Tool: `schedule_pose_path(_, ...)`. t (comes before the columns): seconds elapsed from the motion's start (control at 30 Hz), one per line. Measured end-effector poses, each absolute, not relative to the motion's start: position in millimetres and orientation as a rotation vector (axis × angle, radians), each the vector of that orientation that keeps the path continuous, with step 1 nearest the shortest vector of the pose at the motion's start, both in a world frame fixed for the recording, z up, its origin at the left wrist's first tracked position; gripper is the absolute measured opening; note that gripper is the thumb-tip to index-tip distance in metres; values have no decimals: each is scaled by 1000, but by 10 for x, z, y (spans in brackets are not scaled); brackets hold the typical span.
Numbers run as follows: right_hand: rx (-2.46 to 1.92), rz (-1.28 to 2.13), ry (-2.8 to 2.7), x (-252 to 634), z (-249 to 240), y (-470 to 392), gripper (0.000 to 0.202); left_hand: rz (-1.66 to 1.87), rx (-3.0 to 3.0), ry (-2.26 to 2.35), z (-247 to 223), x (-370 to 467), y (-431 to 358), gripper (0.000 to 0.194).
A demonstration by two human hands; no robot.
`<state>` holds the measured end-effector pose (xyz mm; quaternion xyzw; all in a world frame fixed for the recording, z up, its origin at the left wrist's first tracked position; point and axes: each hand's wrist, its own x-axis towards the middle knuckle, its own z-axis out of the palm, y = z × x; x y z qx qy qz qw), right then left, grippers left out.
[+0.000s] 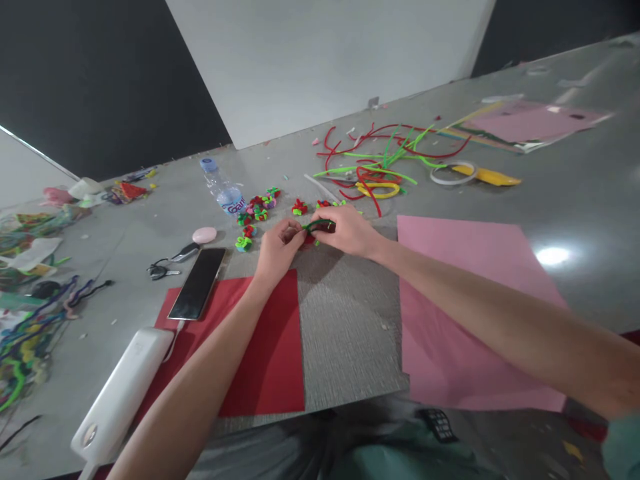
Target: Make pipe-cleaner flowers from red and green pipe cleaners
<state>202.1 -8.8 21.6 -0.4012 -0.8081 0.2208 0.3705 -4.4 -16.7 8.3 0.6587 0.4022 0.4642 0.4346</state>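
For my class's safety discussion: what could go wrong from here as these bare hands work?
The left hand is close to small multicoloured fuzzy bundles, so it might knock them.
Metal scissors with yellow loop handles lie among loose red and green fuzzy stems; tugging a stem could drag them.
The left forearm is near the white cable joining the white oblong power bank to the black phone, and might snag it.

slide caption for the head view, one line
Left hand and right hand hold a green pipe cleaner near yellow-handled scissors.
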Motion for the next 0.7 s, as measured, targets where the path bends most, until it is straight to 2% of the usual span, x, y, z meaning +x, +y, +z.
schedule_pose_path(0.2, -1006, 665, -1981, 1997, 230, -108, 7, 1196, 1503, 987, 68, -42, -151, 20)
schedule_pose_path(0.4, -1008, 987, -1789, 1980, 183, -82, 17, 1260, 1453, 1016, 51, -75, -156, 22)
schedule_pose_path(0.7, -960, 748, -1896, 1935, 206, -141, 8, 1202, 1564, 1054, 46, -45, -145, 20)
